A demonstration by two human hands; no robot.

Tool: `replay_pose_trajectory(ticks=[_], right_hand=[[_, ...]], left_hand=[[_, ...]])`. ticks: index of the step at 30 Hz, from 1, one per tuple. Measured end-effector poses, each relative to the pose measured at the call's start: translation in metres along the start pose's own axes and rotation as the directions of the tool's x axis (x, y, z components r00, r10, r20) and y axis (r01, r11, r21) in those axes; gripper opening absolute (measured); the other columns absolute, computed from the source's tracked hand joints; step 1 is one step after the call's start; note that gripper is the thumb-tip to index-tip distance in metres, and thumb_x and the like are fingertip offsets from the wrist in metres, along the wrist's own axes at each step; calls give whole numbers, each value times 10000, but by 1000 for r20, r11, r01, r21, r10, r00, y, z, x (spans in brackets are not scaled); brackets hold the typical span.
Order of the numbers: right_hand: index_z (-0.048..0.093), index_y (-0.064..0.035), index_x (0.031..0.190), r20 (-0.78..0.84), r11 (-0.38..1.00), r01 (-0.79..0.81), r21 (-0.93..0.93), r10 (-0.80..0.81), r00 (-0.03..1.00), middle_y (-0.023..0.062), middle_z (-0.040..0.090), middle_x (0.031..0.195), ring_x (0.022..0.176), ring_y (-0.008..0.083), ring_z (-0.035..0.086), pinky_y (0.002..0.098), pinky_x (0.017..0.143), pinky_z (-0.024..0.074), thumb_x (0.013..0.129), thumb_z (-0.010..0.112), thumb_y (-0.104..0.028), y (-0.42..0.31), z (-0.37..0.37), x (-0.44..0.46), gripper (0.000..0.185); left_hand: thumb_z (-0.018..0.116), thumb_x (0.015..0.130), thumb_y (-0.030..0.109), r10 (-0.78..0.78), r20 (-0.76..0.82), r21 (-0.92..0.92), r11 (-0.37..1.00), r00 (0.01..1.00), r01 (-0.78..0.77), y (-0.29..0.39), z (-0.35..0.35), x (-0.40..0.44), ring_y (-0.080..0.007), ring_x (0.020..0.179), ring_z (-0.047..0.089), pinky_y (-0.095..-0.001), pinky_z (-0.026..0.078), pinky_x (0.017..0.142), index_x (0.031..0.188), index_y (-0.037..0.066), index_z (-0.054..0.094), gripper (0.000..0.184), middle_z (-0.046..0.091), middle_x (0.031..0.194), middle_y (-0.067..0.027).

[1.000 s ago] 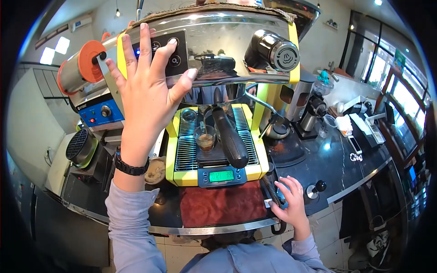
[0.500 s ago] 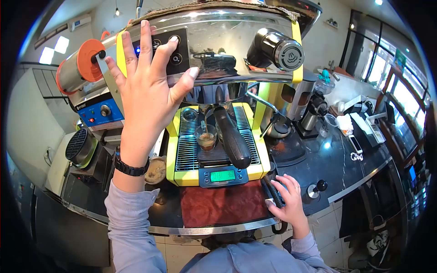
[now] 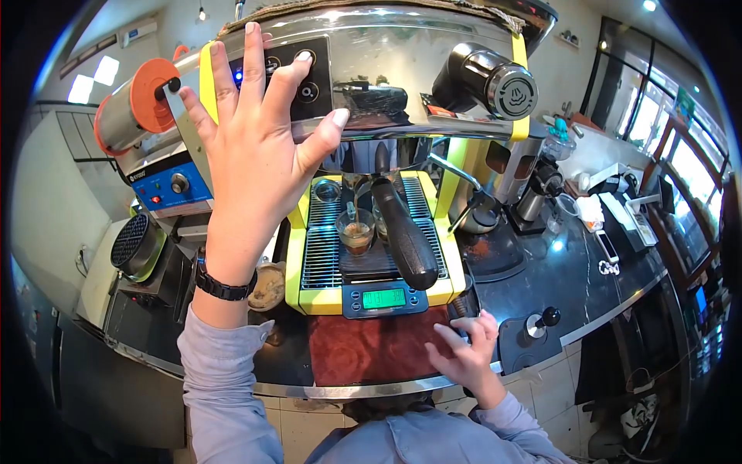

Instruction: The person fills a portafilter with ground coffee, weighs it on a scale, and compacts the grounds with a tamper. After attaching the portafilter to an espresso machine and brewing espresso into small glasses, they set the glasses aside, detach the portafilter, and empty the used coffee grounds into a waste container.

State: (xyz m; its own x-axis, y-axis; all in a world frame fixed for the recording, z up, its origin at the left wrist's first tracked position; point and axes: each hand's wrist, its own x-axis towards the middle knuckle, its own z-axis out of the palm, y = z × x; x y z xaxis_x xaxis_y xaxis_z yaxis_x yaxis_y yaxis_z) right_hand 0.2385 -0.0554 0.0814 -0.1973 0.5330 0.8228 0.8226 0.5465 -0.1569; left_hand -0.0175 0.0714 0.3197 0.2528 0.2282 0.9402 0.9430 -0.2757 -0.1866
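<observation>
My left hand point(image 3: 255, 131) is spread open against the front of the espresso machine point(image 3: 371, 62), with a fingertip at a button on its black control panel point(image 3: 311, 85). Below the group head, the black handle of a portafilter point(image 3: 406, 240) points toward me. A small glass point(image 3: 356, 233) with brown coffee stands under it on a coffee scale point(image 3: 384, 299) with a lit green display. A second glass is partly hidden behind the handle. My right hand point(image 3: 468, 348) is in the air over the right end of the brown mat point(image 3: 371, 348), fingers apart, holding nothing.
A tamper point(image 3: 541, 322) stands on a dark pad at the right. The steam wand reaches into a metal pitcher point(image 3: 481, 213). A waffle maker point(image 3: 139, 246) is at the left, and a phone-like white device point(image 3: 607, 246) lies on the right counter.
My right hand has moved left from beside the black hose to over the mat's edge. My left hand stays at the panel. The view has shifted slightly.
</observation>
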Motion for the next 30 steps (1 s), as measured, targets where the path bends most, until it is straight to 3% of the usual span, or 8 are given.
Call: replay_pose_trajectory(ticks=[7, 10, 30], right_hand=[[712, -246, 912, -66, 995, 97, -35, -99, 993, -8, 464, 975, 911, 201, 437, 435, 962, 326, 610, 817, -258, -27, 24, 3, 319], [709, -250, 968, -85, 996, 85, 20, -83, 993, -41, 487, 972, 870, 159, 434, 402, 974, 315, 663, 768, -235, -31, 32, 3, 311], [704, -262, 991, -140, 993, 113, -22, -114, 983, -49, 499, 967, 914, 152, 411, 400, 979, 307, 655, 752, -244, -40, 55, 11, 340]], left_hand=[[612, 812, 520, 5, -1, -5, 1000, 1000, -5, -1, 0, 1, -369, 1439, 85, -609, -66, 1089, 1260, 181, 520, 569, 281, 1521, -125], [613, 811, 523, -2, 9, -4, 1000, 1000, 2, -1, 0, 1, -366, 1439, 87, -611, -63, 1088, 1260, 178, 522, 574, 277, 1523, -126], [602, 817, 532, 6, 23, 38, 999, 1000, -7, 2, -3, 4, -382, 1431, 119, -631, -52, 1076, 1247, 166, 534, 569, 293, 1516, -137]])
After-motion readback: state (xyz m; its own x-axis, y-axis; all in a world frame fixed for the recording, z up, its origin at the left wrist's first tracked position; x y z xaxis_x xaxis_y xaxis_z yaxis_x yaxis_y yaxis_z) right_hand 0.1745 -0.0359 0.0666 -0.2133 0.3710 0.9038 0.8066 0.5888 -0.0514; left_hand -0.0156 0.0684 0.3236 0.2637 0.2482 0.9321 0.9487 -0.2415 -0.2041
